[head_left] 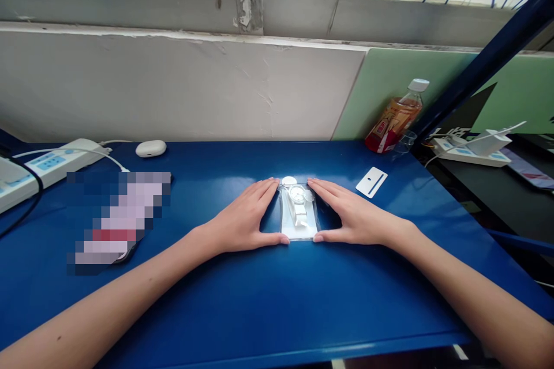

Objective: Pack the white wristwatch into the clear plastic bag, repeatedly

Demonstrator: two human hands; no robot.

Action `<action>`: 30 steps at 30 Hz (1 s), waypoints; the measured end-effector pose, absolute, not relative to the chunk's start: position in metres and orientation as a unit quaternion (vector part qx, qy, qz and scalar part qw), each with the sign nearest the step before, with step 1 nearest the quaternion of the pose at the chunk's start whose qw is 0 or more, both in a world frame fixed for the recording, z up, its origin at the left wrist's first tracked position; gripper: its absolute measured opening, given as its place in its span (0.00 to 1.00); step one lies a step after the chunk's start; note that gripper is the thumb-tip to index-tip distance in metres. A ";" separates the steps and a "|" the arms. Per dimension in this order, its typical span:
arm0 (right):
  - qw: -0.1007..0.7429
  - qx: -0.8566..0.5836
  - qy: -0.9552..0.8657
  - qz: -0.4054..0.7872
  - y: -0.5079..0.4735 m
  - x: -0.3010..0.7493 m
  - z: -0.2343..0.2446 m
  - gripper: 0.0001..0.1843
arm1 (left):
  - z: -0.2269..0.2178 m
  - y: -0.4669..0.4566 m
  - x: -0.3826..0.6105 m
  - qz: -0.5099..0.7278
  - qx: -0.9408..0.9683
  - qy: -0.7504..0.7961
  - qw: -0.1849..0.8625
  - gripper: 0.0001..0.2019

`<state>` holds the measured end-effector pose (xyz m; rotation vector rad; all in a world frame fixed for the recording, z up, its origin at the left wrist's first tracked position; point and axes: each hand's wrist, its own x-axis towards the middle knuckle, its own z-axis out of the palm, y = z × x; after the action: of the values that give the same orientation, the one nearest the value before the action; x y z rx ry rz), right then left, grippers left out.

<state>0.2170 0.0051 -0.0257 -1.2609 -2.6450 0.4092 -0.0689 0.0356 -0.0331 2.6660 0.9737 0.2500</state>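
Note:
A white wristwatch (298, 202) in a clear, flat plastic packet (298, 233) lies on the blue desk (277, 294). My left hand (244, 216) rests along the packet's left side, fingers stretched to the upper corner and thumb at the lower corner. On the opposite side my right hand (352, 213) mirrors it, its fingertips by the upper right corner and its thumb at the lower right one. Both hands are open, touching the packet's edges without wrapping round it. A round white tab (289, 181) shows at the packet's top.
To the left are a phone (123, 219), blurred out, a white power strip (52, 167) with cables and a white earbud case (151, 149). At right lie a white card (371, 182), a leaning drink bottle (396, 118) and a blue metal post (480, 63).

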 end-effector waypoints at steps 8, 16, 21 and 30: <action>0.105 -0.422 -0.889 0.142 0.006 0.217 -0.028 0.57 | -0.031 0.034 -0.068 0.082 0.927 0.338 0.138 0.54; 0.104 -0.422 -0.890 0.138 0.006 0.216 -0.028 0.57 | -0.033 0.034 -0.068 0.097 0.925 0.338 0.144 0.53; 0.102 -0.425 -0.887 0.151 0.005 0.216 -0.026 0.58 | -0.031 0.034 -0.068 0.104 0.925 0.333 0.149 0.54; 0.114 -0.420 -0.886 0.163 0.006 0.217 -0.025 0.57 | -0.030 0.034 -0.068 0.102 0.928 0.326 0.148 0.51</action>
<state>0.2166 0.0056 -0.0254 -1.2309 -2.5960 0.4770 -0.0676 0.0336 -0.0300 2.6693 0.9371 0.2922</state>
